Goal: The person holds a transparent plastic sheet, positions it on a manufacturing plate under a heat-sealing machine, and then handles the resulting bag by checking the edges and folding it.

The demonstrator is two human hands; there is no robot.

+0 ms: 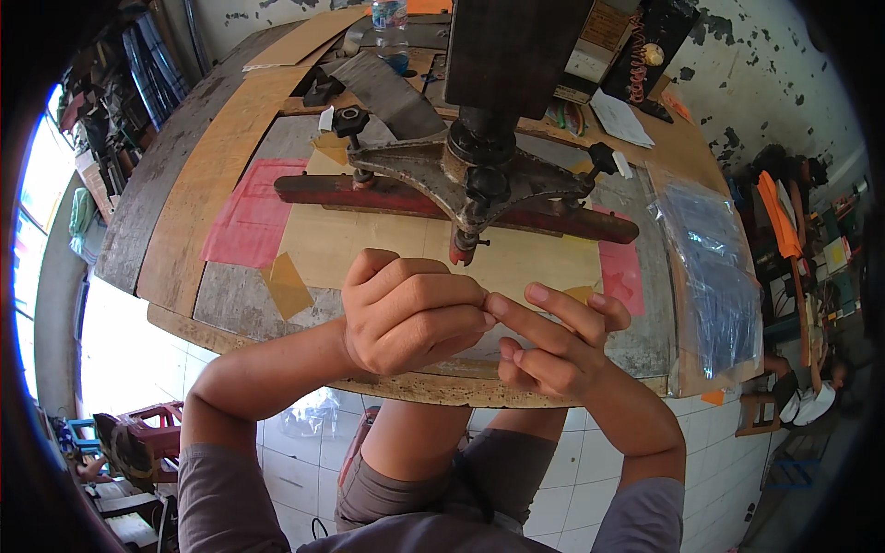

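My left hand (pixel 413 311) is curled closed above the table's near edge, its thumb and forefinger pinched at the tip of my right forefinger. Anything small inside that pinch is hidden. My right hand (pixel 558 343) has its fingers apart, with the forefinger stretched to meet the left one; no object shows in it. Just beyond both hands stands a metal press head (pixel 479 166) with black knobs and a long red-sided bar (pixel 369 195). Under the bar lies a pale yellow sheet (pixel 369 249), with pink sheets (pixel 249 217) at its sides.
Clear plastic sheets or bags (pixel 710 276) lie at the table's right. A small brown-yellow piece (pixel 288 286) rests near the left front. A flat metal strip (pixel 392 92) and a water bottle (pixel 390 32) are at the back. A person (pixel 816 401) sits at far right.
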